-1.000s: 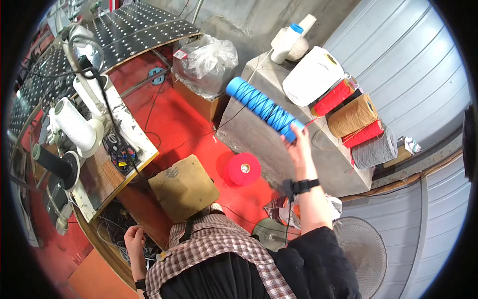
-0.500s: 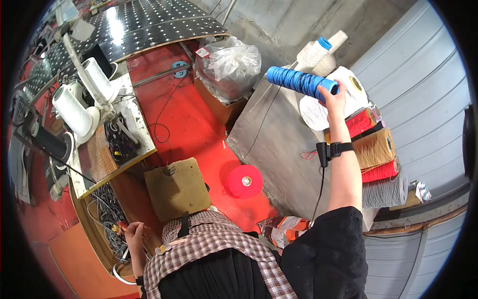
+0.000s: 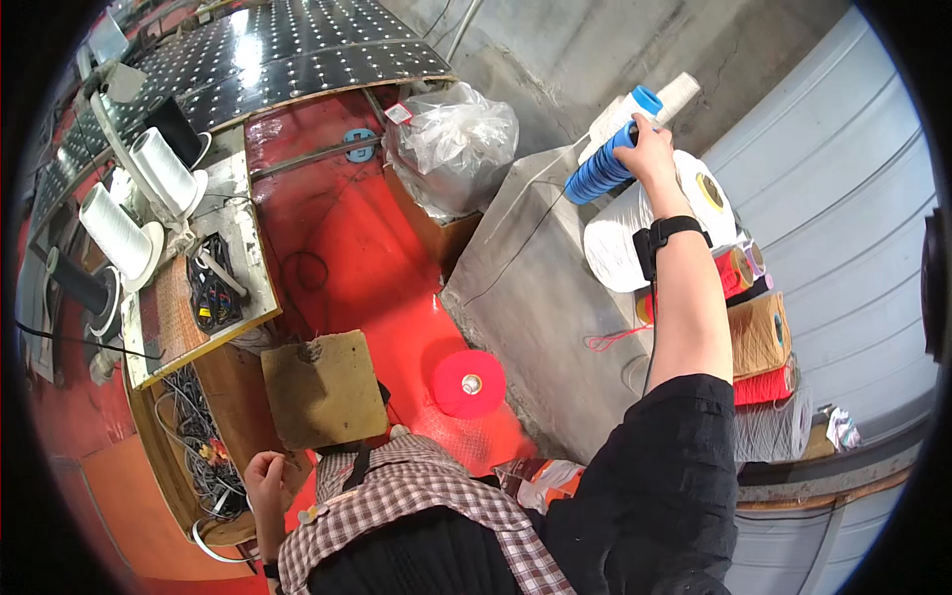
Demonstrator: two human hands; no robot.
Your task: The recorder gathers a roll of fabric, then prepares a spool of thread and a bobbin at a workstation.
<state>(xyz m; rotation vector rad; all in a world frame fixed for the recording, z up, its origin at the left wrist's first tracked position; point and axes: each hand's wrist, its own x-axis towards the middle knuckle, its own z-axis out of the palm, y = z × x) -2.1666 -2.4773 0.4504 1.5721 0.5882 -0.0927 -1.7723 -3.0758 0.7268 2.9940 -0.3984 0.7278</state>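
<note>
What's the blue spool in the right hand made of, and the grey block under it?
Blue ribbed spool, gripped by the right hand: looks like wound synthetic cord, given the slight sheen and even ridges; core probably plastic. Grey block: likely concrete, matte, mottled and rough-faced.

Bright, even daylight fills the scene; glare spots glint off the perforated black panel (image 3: 288,50). Shadows are soft. Fisheye bending curves the edges, ringed by black vignette.
</note>
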